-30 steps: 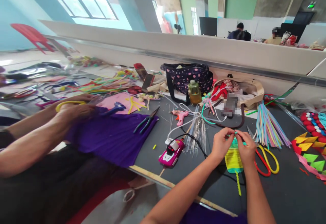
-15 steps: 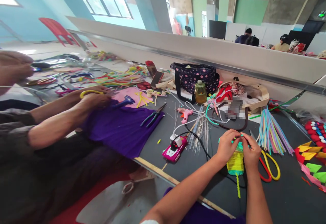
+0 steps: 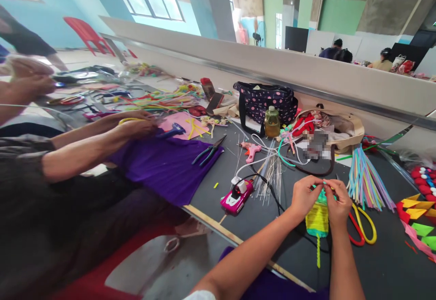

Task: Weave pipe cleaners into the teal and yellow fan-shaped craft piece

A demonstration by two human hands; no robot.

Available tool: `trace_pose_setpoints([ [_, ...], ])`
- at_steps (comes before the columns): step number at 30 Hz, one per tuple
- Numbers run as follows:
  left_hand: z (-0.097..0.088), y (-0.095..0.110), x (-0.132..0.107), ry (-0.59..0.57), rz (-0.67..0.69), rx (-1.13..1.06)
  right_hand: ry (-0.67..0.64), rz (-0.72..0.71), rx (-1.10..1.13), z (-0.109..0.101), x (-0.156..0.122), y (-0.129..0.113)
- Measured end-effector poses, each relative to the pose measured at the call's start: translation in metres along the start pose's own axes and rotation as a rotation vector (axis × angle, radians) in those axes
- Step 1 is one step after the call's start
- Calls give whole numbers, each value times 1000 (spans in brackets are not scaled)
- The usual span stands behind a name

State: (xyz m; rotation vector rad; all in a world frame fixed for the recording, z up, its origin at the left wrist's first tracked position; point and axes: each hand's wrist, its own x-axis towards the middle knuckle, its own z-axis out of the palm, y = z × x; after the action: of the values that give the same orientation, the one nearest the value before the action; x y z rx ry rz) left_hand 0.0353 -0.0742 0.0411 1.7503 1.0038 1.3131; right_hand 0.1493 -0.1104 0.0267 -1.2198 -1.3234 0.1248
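Observation:
My left hand [image 3: 304, 196] and my right hand [image 3: 339, 202] meet at the top of a yellow and green piece of pipe-cleaner work [image 3: 316, 220]. Fingertips of both hands are pinched together on its green upper end, which they partly cover. The piece hangs over the dark table between my wrists. From its lower edge a thin twisted yellow-green stem [image 3: 318, 253] points down. Scissors [image 3: 365, 225] with red and yellow handles lie just right of my right hand. Pastel pipe cleaners [image 3: 369, 177] are bundled beyond them.
Left of my arms are a magenta car-shaped power socket [image 3: 237, 196], loose wires [image 3: 270, 177] and a pink glue gun [image 3: 251, 151]. Pliers [image 3: 208, 151] rest on purple cloth [image 3: 160, 168] before a co-worker [image 3: 102, 145]. A bottle [image 3: 271, 122] and bag [image 3: 265, 100] stand behind.
The whole view has shifted slightly. My fingers remain pinched at the top of the pipe-cleaner piece, with little other movement. At the far left, another person's legs have come into view.

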Motion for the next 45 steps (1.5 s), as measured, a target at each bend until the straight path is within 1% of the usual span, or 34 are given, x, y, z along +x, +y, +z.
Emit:
trace_pose_setpoints([
  [6, -1, 1, -1, 14, -74, -10, 13, -45, -63, 2, 0, -5],
  [10, -4, 5, -1, 17, -108, -36, 2, -28, -63, 3, 0, -2],
  [12, -5, 7, 0, 23, -116, -44, 0, 2, -28, 4, -1, 0],
  [14, -6, 7, 1, 32, -129, -57, 24, 87, 39, 5, -3, 1],
  [18, -7, 2, 2, 58, -164, -106, 98, 311, 198, 6, -3, -1],
  [24, -6, -16, -3, 112, -242, -241, 182, 465, 369, 6, 0, 4],
  [29, -1, -30, -6, 223, -276, -391, 263, 552, 504, 8, 2, 11],
  [32, 6, -34, -5, 261, -281, -518, 317, 588, 573, 8, 1, 18],
  [36, 17, -40, -6, 340, -339, -638, 391, 666, 762, 6, -1, 32],
  [41, 22, -52, -9, 407, -435, -686, 419, 739, 1000, 0, -3, 47],
  [45, 20, -57, -9, 449, -478, -741, 424, 730, 1053, -6, -3, 54],
])
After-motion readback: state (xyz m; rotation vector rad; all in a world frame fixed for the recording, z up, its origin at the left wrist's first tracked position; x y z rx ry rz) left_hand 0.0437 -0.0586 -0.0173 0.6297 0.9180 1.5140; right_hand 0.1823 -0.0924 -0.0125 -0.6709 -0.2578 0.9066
